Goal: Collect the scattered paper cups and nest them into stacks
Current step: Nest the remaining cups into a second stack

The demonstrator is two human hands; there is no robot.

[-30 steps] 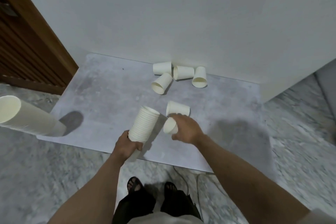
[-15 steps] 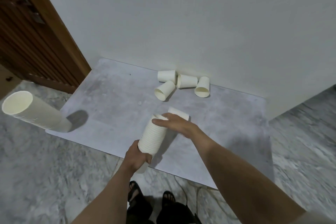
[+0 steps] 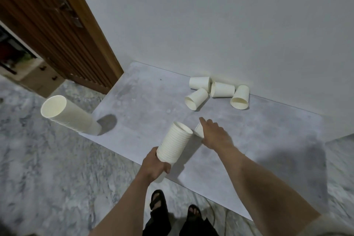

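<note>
the left hand [image 3: 156, 165] is gripping a tilted cup stack [image 3: 175, 142] by its base. the right hand [image 3: 215, 134], fingers extended, is covering a lying cup [image 3: 199, 130]; four loose cups [image 3: 218, 92] are lying far by the wall.

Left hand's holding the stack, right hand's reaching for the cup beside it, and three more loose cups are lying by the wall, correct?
Not quite: the head view shows four loose cups by the wall, not three. The rest holds: the left hand grips the stack, and the right hand reaches over the single cup beside it.
</note>
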